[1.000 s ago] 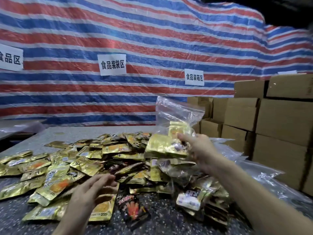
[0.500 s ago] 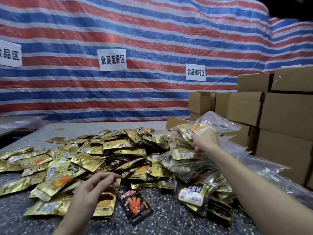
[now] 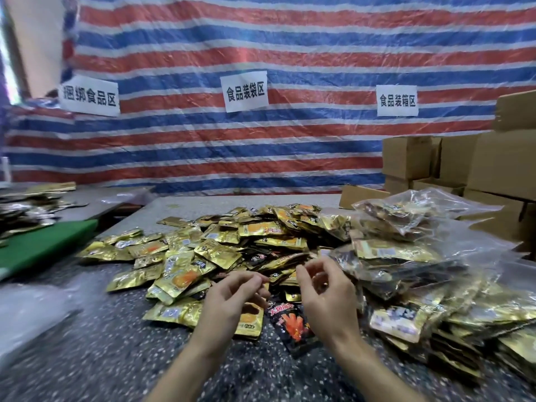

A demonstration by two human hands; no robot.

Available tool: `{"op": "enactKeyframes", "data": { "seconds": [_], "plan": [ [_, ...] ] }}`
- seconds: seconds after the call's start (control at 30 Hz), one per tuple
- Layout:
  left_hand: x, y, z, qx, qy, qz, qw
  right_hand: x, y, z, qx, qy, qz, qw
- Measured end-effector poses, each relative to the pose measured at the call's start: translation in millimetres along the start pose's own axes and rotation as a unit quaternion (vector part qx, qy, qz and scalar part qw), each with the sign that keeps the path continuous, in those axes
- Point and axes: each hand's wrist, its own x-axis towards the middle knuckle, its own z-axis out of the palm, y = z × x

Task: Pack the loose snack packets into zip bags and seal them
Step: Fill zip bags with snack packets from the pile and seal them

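Note:
A wide heap of loose gold snack packets [image 3: 220,250] covers the middle of the speckled table [image 3: 95,352]. One black packet with red print [image 3: 293,324] lies at the heap's near edge. Filled clear zip bags [image 3: 406,256] are stacked at the right, the top one [image 3: 412,210] lying on the pile. My left hand [image 3: 229,303] and my right hand [image 3: 324,297] hover side by side just above the near packets, fingers loosely curled, holding nothing.
Cardboard boxes [image 3: 493,169] are stacked at the right behind the filled bags. A green board [image 3: 40,245] and another pile of packets [image 3: 26,207] lie at the left. Empty clear plastic [image 3: 32,309] rests on the near left. A striped tarp with paper signs [image 3: 245,91] hangs behind.
My right hand let go of the filled zip bag on the right stack and came back to the middle beside my left hand. The view swung left.

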Motion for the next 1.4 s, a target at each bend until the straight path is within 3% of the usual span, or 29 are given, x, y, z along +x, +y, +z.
{"op": "enactKeyframes", "data": {
  "seconds": [0.23,0.33,0.4,0.47,0.57,0.63,0.67,0.73,0.93,1.07,1.17,1.27,1.33,1.4],
  "plan": [
    [-8.1,26.9,-29.1,0.185,0.032,0.104,0.977,-13.2,19.8,2.8,0.018,-0.14,0.018,0.99],
    [-16.8,35.8,-64.2,0.352,0.054,0.106,0.928,-10.8,24.8,0.8,-0.039,-0.195,0.015,0.98],
    [-21.4,39.1,-98.8,0.496,0.093,0.062,0.861,-10.3,24.2,1.5,-0.081,-0.234,0.006,0.969],
    [-24.4,40.4,-138.5,0.636,0.145,-0.011,0.758,-9.6,24.5,2.6,-0.11,-0.267,0.005,0.957],
    [-29.4,36.1,-193.9,0.756,0.186,-0.143,0.611,-9.3,24.2,1.7,-0.174,-0.348,-0.004,0.921],
    [-34.9,28.0,-222.1,0.779,0.185,-0.221,0.556,-10.8,21.4,1.2,-0.215,-0.395,-0.004,0.893],
    [-38.7,24.6,-232.3,0.776,0.187,-0.246,0.549,-11.2,20.9,1.0,-0.222,-0.405,-0.001,0.887],
    [-45.3,19.9,-247.4,0.759,0.213,-0.255,0.559,-11.6,20.2,0.6,-0.217,-0.404,0.007,0.889],
    [-44.8,24.0,-254.9,0.713,0.326,-0.178,0.595,-12.1,17.0,0.1,-0.216,-0.399,0.007,0.891],
    [-30.4,34.5,-234.7,0.653,0.394,-0.054,0.644,-13.2,18.7,0.9,-0.196,-0.38,0.012,0.904],
    [-23.8,48.0,-195.9,0.621,0.369,0.048,0.69,-12.4,17.1,0.9,-0.137,-0.317,-0.001,0.939],
    [-24.3,58.3,-139.9,0.545,0.303,0.161,0.765,-8.6,11.9,-0.7,0.04,-0.236,0.056,0.969],
    [-24.7,58.5,-99.8,0.481,0.235,0.225,0.814,-4.2,10.2,-4.9,0.162,-0.201,0.125,0.958],
    [-24.9,51.0,-60.1,0.444,0.168,0.277,0.836,2.3,10.6,-11.2,0.242,-0.192,0.179,0.934]
  ]
}}
